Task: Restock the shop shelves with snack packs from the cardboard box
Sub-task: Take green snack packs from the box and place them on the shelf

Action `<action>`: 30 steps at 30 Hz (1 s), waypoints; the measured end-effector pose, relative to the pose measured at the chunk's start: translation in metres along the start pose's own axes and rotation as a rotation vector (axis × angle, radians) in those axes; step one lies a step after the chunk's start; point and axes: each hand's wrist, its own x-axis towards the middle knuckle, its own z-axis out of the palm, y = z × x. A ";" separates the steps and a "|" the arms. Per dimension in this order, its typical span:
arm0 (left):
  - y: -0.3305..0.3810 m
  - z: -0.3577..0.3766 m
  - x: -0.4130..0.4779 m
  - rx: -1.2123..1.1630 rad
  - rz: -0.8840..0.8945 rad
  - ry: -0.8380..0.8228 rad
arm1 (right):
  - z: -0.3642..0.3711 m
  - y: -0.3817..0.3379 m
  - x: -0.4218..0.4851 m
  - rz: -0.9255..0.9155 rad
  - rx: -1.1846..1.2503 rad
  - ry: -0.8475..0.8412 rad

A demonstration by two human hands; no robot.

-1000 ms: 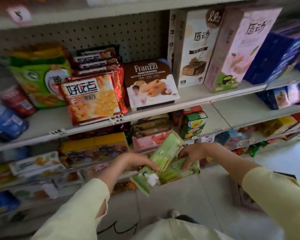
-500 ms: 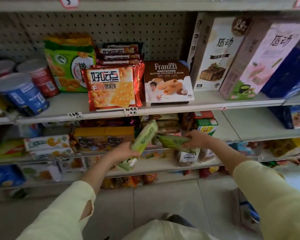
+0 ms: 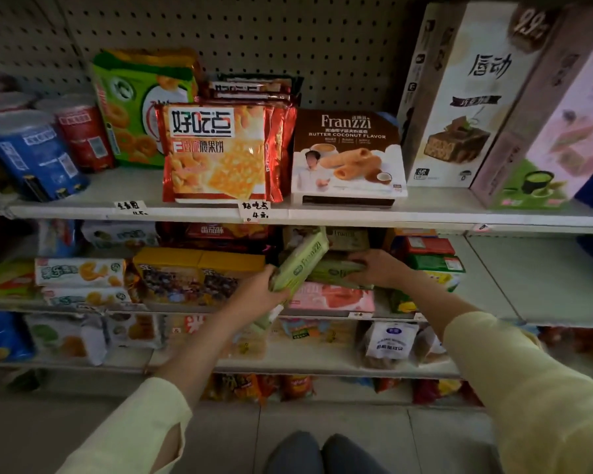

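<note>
- The left hand (image 3: 254,295), at the centre of the frame, grips one end of a pale green Franzzi snack pack in soft plastic wrap (image 3: 300,263); the pack tilts up and to the right, its far end reaching under the edge of the white metal upper shelf (image 3: 425,217).
- The right hand (image 3: 374,270), just right of centre, has its fingers curled over a second pale green snack pack (image 3: 336,270) that lies flat on the middle shelf, on top of a pink flat wafer pack (image 3: 332,297).
- The tilted pack's upper end crosses in front of the flat one; whether they touch cannot be told.
- Both arms wear pale yellow sleeves (image 3: 534,398) that enter from the lower corners.
- Left of the hands stand two yellow-topped cardboard boxes (image 3: 199,271).
- Right of the right hand sit small red and green cartons (image 3: 432,254).
- On the upper shelf, mid-frame, stand a red foil cracker bag (image 3: 216,153) and a brown-and-white Franzzi butter coconut box (image 3: 348,157).
- At upper right lean tall white and pink cake boxes (image 3: 466,97).
- At left lie blue and red cylindrical tubs (image 3: 31,155).
- The cardboard box is out of view.
</note>
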 end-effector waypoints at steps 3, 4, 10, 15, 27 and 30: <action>0.004 0.014 0.006 0.059 0.016 0.090 | 0.013 0.003 0.009 -0.069 -0.039 0.020; 0.006 0.018 0.008 0.075 0.019 0.120 | 0.015 0.006 0.013 -0.083 -0.057 0.030; 0.014 0.031 0.019 0.142 -0.020 0.162 | 0.019 0.017 0.032 -0.110 -0.306 0.099; 0.021 0.037 0.027 0.188 -0.052 0.190 | 0.022 0.019 0.042 -0.157 -0.492 0.221; 0.020 0.043 0.037 0.206 -0.069 0.217 | 0.040 0.028 0.039 -0.199 -0.247 0.147; 0.023 0.043 0.039 0.193 -0.057 0.251 | 0.040 0.031 0.041 -0.235 -0.124 0.224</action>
